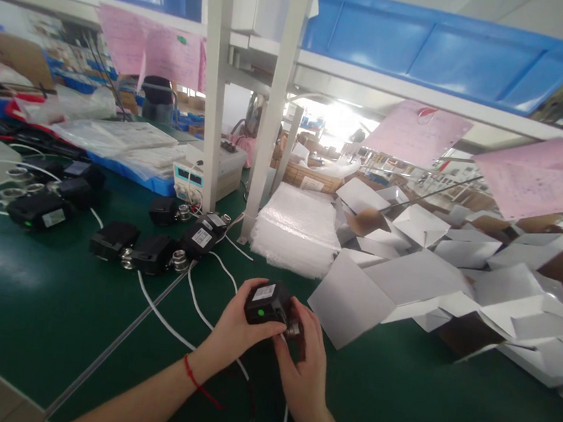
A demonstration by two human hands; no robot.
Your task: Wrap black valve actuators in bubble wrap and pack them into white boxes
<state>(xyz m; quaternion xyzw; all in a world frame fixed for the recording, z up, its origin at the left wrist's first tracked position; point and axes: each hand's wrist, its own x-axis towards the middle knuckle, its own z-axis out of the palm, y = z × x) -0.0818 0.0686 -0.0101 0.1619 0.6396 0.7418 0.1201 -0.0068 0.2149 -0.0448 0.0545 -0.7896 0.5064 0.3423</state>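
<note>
The left hand [231, 330] is curled around one black box [275, 301], held up between both hands over the green table [393, 397]. The right hand [308, 368] has its fingers bent in close around the box's silver end [293, 329]. One red string [189, 370] is on the left wrist. White wires [149, 300] lie around the left hand. Ahead and to its left sit at least four more black boxes [153, 253], and farther left is another bunch, too piled up to count. Just right of the right hand, a big heap of white cartons [353, 299] blocks that side; they overlap, so I can't count them. Straight ahead of the hands is one stack of bubble bags [294, 229]. Past it, two white posts [270, 129] stand in the way. High above the hands are two blue bins [429, 49]; two pink papers [415, 134] hang ahead to the right
</note>
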